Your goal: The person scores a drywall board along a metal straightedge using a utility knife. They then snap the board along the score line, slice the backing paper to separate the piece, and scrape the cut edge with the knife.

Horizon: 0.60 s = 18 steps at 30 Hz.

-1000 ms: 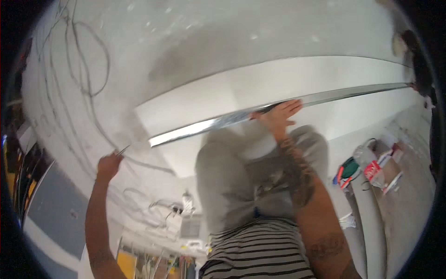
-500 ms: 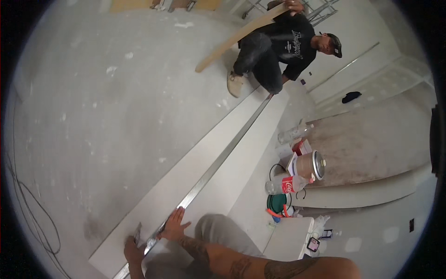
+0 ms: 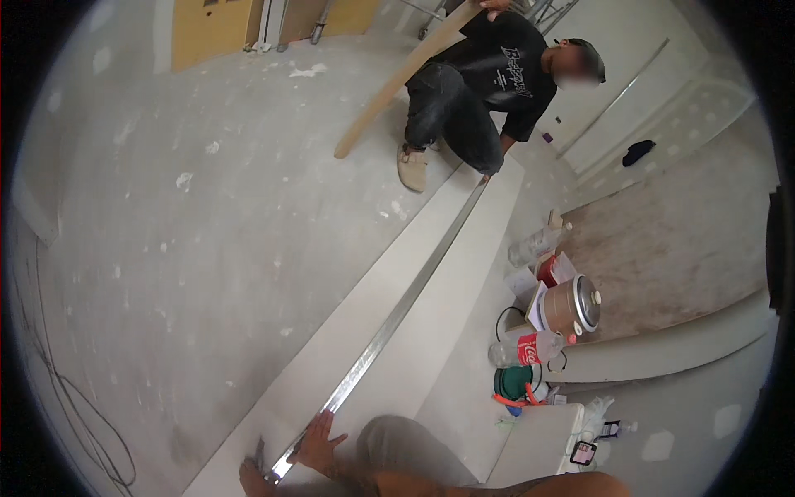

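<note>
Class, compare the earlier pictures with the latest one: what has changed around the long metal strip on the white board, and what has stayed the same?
The view swung from the near end of the board to look along its whole length; a co-worker crouching at the far end came into sight. The right hand stays flat on the metal strip; the left hand, earlier apart and raised, is now beside the strip's near end. The strip still lies along the white board.

A bare concrete floor, spotted with white patches, carries a long pale board lying flat. Black cables trail along the floor's left edge. To the right stand plastic bottles, a metal pot and a green coil.
</note>
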Tool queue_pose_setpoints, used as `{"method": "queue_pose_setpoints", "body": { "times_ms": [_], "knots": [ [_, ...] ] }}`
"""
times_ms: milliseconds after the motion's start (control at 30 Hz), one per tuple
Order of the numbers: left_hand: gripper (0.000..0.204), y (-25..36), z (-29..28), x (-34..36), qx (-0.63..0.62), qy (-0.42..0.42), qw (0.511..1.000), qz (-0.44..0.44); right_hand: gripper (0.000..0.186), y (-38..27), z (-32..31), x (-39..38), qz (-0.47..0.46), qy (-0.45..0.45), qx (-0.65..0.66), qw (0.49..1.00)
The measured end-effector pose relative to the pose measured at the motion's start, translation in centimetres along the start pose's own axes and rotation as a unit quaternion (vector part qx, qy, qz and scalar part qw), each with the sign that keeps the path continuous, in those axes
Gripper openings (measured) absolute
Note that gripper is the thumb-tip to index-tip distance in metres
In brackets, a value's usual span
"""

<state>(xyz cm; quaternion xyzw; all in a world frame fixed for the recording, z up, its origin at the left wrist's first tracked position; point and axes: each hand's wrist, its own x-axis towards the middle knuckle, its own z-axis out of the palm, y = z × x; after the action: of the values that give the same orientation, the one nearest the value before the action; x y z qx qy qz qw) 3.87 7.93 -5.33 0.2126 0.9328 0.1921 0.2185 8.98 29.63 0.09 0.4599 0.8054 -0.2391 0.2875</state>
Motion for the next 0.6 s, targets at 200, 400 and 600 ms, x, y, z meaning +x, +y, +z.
{"method": "queue_pose_setpoints", "body": {
  "times_ms": [200,400,600],
  "knots": [
    [0.072,-1.9,0.7,-1.0,-0.030,-0.020,0.998,0.051,0.129,5.1,-2.9,1.2,-0.159,-0.058,-0.062,0.984],
    [0.072,-2.1,1.4,-0.4,-0.009,-0.016,1.000,0.011,0.136,12.2,-13.1,9.7,-0.056,0.203,0.029,0.977],
    [0.081,-1.8,1.3,-0.4,0.071,-0.040,0.996,0.031,0.134,15.1,-14.1,15.2,-0.031,0.174,-0.089,0.980]
  ]
}}
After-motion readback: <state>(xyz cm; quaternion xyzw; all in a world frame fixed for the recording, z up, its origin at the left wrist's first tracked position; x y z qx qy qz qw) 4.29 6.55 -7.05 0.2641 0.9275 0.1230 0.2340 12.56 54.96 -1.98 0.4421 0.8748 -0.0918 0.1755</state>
